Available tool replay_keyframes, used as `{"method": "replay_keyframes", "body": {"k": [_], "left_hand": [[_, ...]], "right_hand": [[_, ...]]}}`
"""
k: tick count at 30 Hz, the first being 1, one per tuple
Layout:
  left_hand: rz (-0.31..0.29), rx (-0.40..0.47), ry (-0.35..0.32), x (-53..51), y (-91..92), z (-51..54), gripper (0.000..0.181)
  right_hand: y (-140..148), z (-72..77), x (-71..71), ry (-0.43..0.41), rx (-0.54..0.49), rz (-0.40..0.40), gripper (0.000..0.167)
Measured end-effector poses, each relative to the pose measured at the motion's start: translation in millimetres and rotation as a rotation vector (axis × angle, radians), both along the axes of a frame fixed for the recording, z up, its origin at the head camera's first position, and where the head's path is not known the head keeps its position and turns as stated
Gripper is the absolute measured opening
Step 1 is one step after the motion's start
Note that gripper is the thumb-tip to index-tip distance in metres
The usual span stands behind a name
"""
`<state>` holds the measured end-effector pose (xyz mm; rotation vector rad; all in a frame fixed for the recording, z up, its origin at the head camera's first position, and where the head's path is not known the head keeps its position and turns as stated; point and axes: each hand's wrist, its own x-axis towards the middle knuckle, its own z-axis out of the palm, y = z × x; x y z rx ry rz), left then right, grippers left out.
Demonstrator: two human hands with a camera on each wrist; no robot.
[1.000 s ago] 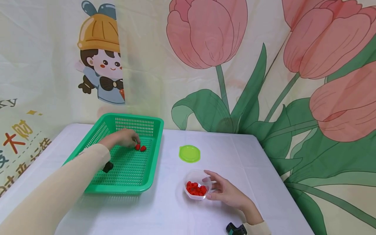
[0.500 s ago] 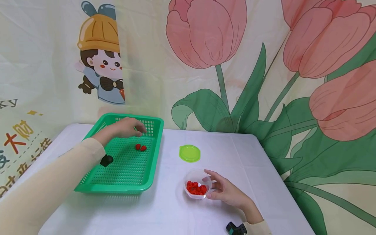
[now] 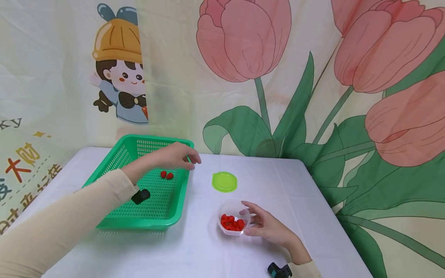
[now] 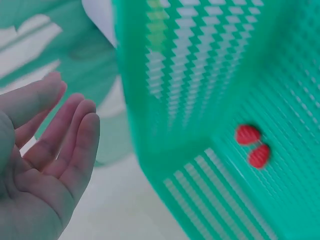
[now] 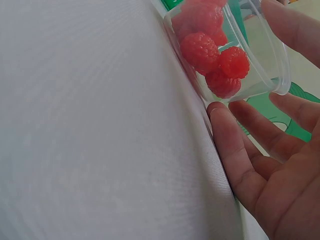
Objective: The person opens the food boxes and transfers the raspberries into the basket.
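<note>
My left hand (image 3: 179, 156) hangs over the right rim of a green plastic basket (image 3: 180, 204), its fingers loosely bent. In the left wrist view, nothing shows between the fingers of that hand (image 4: 55, 160). Two raspberries (image 3: 166, 175) lie close together on the basket floor, below and left of the hand. My right hand (image 3: 265, 226) holds a clear plastic cup (image 3: 226, 206) from its right side, fingers and thumb curved about its wall. Several red raspberries (image 5: 200, 52) fill the bottom of this cup, which stands on the table.
A bright green round lid (image 3: 224, 182) lies flat on the white-covered table (image 3: 208, 255), behind the cup and right of the basket. Behind the table hangs a cloth backdrop (image 3: 174, 77) with printed tulips and a cartoon figure.
My left hand has risen away from the two raspberries and swung right, out to the basket's right rim. Both raspberries stay in place. The right hand and cup have not moved.
</note>
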<state>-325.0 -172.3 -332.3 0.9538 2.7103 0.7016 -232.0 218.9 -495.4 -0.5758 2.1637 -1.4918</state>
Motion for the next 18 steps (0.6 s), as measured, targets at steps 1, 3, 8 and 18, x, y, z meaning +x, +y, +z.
{"method": "replay_keyframes", "body": {"k": [1, 3, 8, 18], "left_hand": [[-0.013, 0.001, -0.002, 3.3, 5.8, 1.2, 0.025], [-0.024, 0.006, -0.014, 9.6, 16.9, 3.5, 0.024], [-0.064, 0.014, -0.032, 25.6, 44.6, 6.2, 0.024], [-0.154, 0.009, -0.099, 45.5, 86.6, -13.1, 0.025]], "right_hand": [[0, 0.0, -0.1, 0.000, -0.001, 0.001, 0.082], [0, 0.2, -0.3, 0.001, -0.002, 0.002, 0.082], [0, 0.6, 0.5, -0.001, 0.001, -0.002, 0.082], [0, 1.8, 0.7, -0.017, -0.001, 0.001, 0.082]]}}
